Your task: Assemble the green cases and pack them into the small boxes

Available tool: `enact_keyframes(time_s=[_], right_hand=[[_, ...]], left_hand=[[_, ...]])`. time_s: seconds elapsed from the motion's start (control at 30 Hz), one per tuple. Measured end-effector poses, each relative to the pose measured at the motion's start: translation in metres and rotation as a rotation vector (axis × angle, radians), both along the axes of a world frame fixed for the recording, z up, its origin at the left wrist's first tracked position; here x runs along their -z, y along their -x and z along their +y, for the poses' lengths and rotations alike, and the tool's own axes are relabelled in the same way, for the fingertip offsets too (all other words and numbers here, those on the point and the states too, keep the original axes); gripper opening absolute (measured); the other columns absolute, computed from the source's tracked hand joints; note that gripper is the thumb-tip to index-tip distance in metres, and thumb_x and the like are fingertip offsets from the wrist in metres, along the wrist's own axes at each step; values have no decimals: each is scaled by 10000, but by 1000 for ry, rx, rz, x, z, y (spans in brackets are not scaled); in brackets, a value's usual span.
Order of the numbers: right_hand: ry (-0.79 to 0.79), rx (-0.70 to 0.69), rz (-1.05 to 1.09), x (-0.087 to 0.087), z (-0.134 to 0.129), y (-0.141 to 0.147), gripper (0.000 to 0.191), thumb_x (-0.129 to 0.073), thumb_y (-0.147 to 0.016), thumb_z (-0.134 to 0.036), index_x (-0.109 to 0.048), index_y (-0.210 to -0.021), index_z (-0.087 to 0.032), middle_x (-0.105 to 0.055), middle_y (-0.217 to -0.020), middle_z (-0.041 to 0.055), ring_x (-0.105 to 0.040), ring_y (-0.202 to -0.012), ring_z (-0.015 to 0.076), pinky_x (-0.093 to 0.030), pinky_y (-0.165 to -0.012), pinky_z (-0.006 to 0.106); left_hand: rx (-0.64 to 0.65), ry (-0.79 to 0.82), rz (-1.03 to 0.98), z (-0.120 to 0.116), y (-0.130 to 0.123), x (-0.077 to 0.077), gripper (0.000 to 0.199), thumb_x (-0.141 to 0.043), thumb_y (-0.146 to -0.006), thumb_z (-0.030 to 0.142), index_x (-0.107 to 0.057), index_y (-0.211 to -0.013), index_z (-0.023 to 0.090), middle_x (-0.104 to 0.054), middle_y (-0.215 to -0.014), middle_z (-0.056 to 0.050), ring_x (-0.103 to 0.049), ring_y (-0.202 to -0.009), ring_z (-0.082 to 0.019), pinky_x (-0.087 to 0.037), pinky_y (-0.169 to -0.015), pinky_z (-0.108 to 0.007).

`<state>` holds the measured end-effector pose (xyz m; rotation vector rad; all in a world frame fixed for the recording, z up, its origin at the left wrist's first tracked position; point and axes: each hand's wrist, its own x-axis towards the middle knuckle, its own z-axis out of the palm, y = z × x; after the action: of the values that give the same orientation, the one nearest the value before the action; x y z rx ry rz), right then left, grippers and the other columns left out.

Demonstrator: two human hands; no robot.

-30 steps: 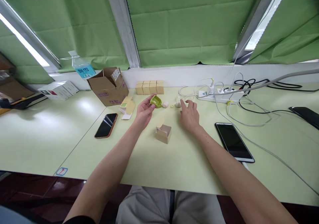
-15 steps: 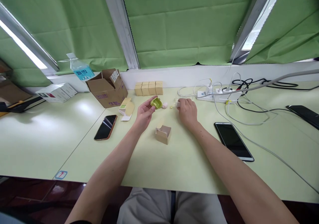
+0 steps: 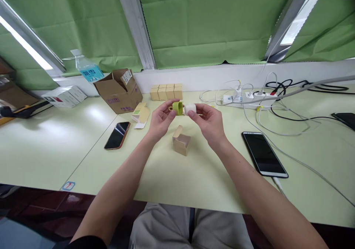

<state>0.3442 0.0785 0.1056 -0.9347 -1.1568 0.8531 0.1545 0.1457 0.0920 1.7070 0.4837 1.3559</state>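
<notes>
My left hand grips a green hollow case cover with a small loop on its left side, its open side turned right. In my right hand is a small white rounded case, pinched between thumb and fingers. The two pieces are held close together above the table, with a narrow gap between them. Below them an opened small cardboard box stands on the table, flap raised.
Several small tan boxes line the wall. Further left are an opened carton, an unfolded small box and a phone. On the right lie a larger phone, a power strip and tangled cables. A bottle leans behind.
My right hand has lifted the white case from the table and brought it left beside the green cover. My left hand has turned the cover so its opening faces right.
</notes>
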Motion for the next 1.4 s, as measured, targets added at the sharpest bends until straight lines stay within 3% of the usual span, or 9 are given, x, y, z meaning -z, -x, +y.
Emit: enact_keyframes(time_s=[0.23, 0.5, 0.87, 1.1, 1.3, 1.4], right_hand=[[48, -49, 18, -1, -1, 0, 573, -991, -673, -681, -844, -978, -219, -856, -1003, 81, -791, -947, 258, -634, -902, 421], [49, -86, 39, -1, -1, 2, 514, -981, -677, -677, -851, -878, -223, -849, -930, 68, -791, -938, 265, -636, -897, 416], [86, -17, 114, 7, 0, 9, 504, -968, -695, -654, -860, -920, -217, -847, -898, 61, -774, -921, 251, -628, -894, 427], [70, 49, 119, 9, -1, 14, 518, -950, -709, -690, -866, -930, -230, -849, -901, 64, -779, -891, 252, -644, -867, 427], [55, 91, 59, 8, -4, 20, 521, -906, -765, -729, -881, -926, -235, -864, -935, 80, -792, -895, 273, -641, -828, 422], [52, 58, 25, 9, -6, 23, 532, -894, -771, -750, -883, -915, -239, -864, -933, 70, -782, -889, 266, -644, -838, 415]], left_hand=[[-20, -79, 68, -9, -2, -7, 460, -777, -1002, 534, -782, -1344, 226, -796, -1367, -141, -769, -1177, -255, -619, -1003, -368], [3, -76, 116, -15, -4, -11, 480, -745, -1016, 557, -799, -1339, 207, -802, -1315, -142, -760, -1046, -230, -612, -920, -343], [-90, -42, 181, -17, -8, -7, 492, -779, -979, 581, -812, -1299, 208, -806, -1265, -136, -742, -1070, -254, -587, -954, -380], [-118, -152, 272, -15, -9, -1, 434, -697, -1051, 483, -747, -1408, 242, -784, -1311, -115, -723, -1169, -262, -556, -1005, -387], [-95, -118, 205, -11, -9, 2, 619, -917, -855, 403, -731, -1430, 271, -733, -1426, -123, -676, -1323, -328, -531, -1126, -446], [-118, -128, 169, -11, -9, -2, 571, -937, -827, 356, -763, -1364, 271, -731, -1395, -121, -671, -1316, -334, -547, -1110, -457]])
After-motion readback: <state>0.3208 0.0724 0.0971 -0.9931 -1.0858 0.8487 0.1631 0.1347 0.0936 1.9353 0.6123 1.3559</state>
